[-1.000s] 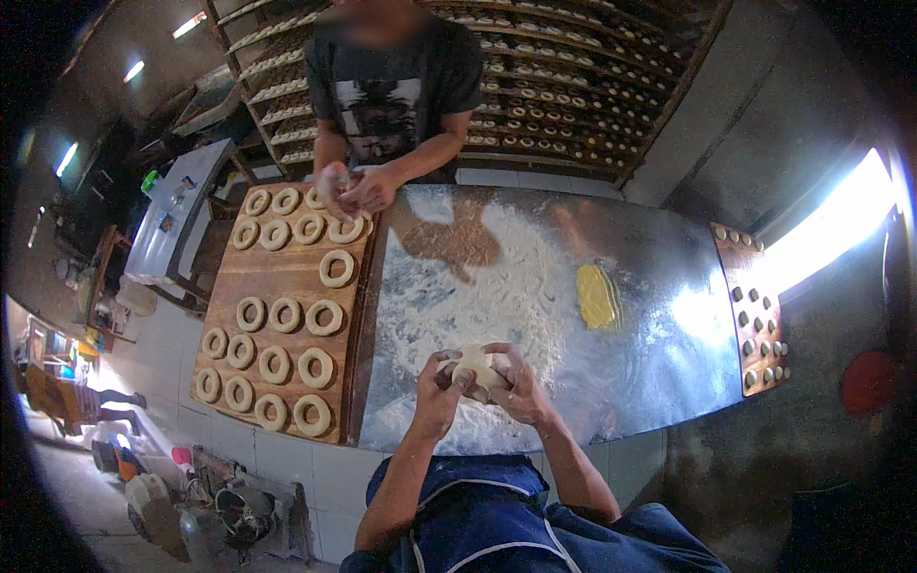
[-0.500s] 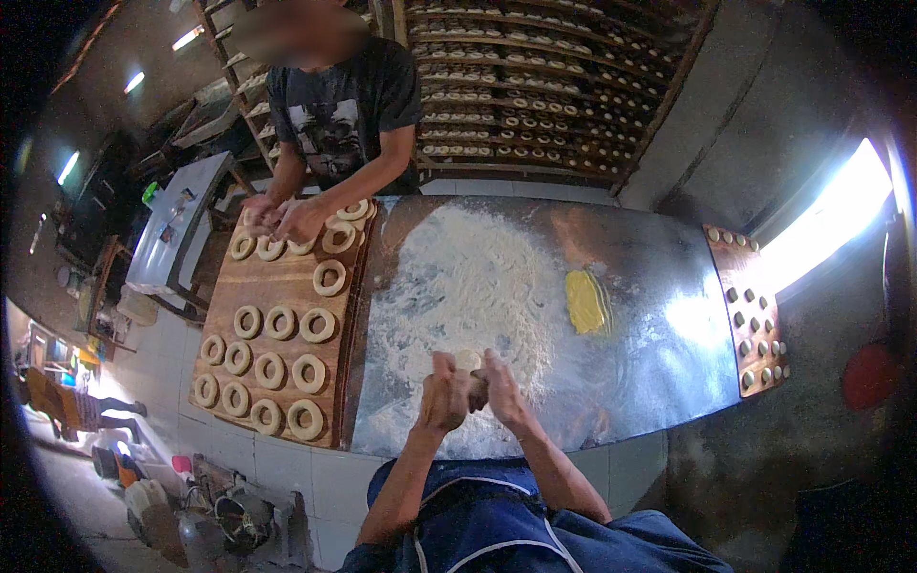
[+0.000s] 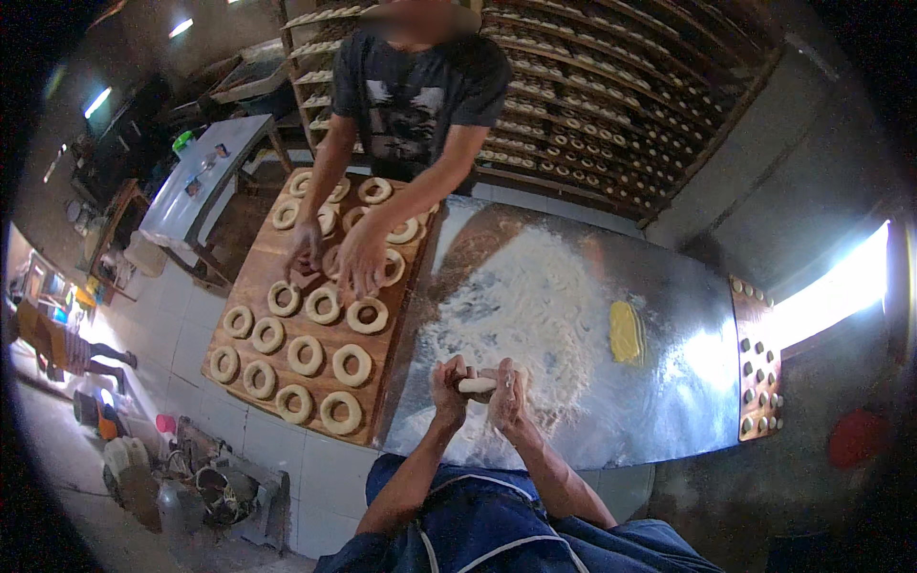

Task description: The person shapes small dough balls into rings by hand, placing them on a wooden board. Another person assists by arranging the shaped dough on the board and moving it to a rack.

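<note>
Between my hands, over the near part of the floured metal table [image 3: 573, 420], is a pale dough ring [image 3: 478, 385]. My left hand [image 3: 450, 390] curls around its left side. My right hand [image 3: 508, 396] closes on the other side, its fingers partly hidden. White flour [image 3: 535, 306] is spread over the tabletop just beyond my hands. To my left, a wooden board [image 3: 215, 334] carries rows of shaped dough rings [image 3: 305, 355]. Both hands of a co-worker [image 3: 411, 105] are low over the board's middle, among the rings.
A yellow slab of fat [image 3: 627, 332] lies on the table, right of the flour. At the right end, a second board [image 3: 755, 358] holds small dough pieces. Racks [image 3: 592, 105] full of dough rings stand behind the co-worker. A side table [image 3: 205, 172] is at the left.
My view has turned left. The dough between my hands now shows more clearly. The co-worker's hands have moved from the board's far end toward its middle, nearer me.
</note>
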A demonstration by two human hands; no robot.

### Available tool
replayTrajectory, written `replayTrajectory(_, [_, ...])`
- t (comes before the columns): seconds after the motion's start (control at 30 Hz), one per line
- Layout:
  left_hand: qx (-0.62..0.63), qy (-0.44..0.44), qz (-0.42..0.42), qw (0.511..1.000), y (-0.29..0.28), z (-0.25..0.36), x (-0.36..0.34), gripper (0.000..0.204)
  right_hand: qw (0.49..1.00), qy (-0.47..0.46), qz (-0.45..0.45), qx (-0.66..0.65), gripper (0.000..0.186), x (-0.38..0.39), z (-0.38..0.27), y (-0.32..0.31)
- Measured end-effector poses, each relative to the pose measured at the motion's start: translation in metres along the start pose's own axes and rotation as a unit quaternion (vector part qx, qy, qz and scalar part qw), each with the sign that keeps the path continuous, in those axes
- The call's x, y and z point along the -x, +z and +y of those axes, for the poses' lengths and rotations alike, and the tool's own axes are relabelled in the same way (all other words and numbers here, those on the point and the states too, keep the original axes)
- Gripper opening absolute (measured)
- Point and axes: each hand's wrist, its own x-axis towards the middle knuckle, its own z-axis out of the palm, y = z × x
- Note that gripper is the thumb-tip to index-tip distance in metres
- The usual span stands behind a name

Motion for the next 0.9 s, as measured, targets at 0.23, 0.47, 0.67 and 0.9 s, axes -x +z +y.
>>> replayTrajectory(0.23, [0.073,0.039,-0.004,0.997,-0.073,0.053,-0.027,0.037,0.908,-0.372,0.025,0.189,0.049,-0.043,-0.065,0.077])
replayTrajectory(0.47, [-0.175,0.136,0.035,0.974,-0.18,0.114,-0.07,0.049,0.946,-0.238,-0.206,0.082,0.03,-0.129,-0.006,0.187])
replayTrajectory(0.67, [-0.164,0.111,0.236,0.951,-0.188,0.23,-0.093,0.043,0.963,-0.174,-0.188,-0.084,0.034,-0.165,-0.116,0.251])
replayTrajectory(0.9, [0.035,0.194,0.15,0.969,-0.272,0.239,-0.133,0.037,0.962,-0.049,-0.263,-0.045,0.042,-0.215,-0.211,0.315])
